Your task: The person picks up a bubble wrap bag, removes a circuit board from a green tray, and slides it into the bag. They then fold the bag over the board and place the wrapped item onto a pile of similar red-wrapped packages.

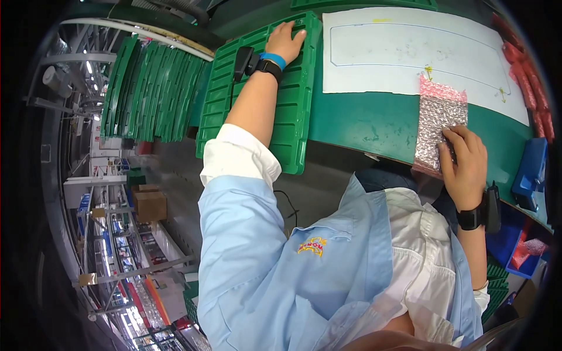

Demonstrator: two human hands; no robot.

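Note:
My left hand (285,43) reaches to the far end of a green ribbed plastic tray (291,136), its fingers spread over the tray's far part. I see nothing held in it. Fingers apart, my right hand (466,166) rests on a flat bubble-wrap pouch (434,120), silvery with a pink upper edge. That pouch lies on the green table (363,124). Its pink end overlaps a white sheet (374,73) with a long outline drawn on it, and its near end reaches the table's front edge. Anything inside the pouch is hidden.
Several green trays (149,93) stand in a row at the left. Red bubble-wrap pouches (530,88) line the table's right end. Near them sits a blue tool (530,169), perhaps a tape dispenser. A blue bin (520,257) is below right; a cardboard box (150,206) stands farther left.

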